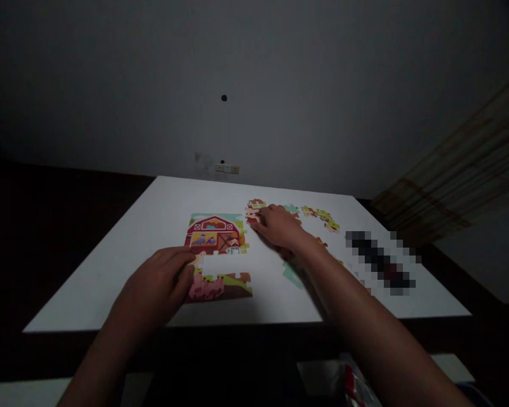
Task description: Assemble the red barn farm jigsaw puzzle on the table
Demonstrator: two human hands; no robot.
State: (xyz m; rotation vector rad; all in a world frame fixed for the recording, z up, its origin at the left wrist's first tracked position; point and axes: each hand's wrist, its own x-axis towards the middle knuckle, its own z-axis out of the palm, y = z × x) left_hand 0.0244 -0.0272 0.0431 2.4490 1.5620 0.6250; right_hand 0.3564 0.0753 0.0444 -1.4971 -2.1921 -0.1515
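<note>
In the head view, a person's left hand (159, 282), thumb apart from fingers, rested at the left edge of a partly joined barn puzzle (214, 240) on a white table (131, 226). The right hand (277, 226) lay over loose pieces (257, 203) farther right; whether it gripped one was unclear.

Left grip (163, 275) at the barn puzzle (216, 240) — right grip (280, 227) by loose pieces (253, 215) — white table (131, 237) beneath.

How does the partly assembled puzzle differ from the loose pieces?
The partly assembled puzzle forms a barn scene with a gap; the loose pieces lie scattered. The left hand rests at the puzzle's edge; the right hand is among the loose pieces. Puzzle and pieces share the white table.
</note>
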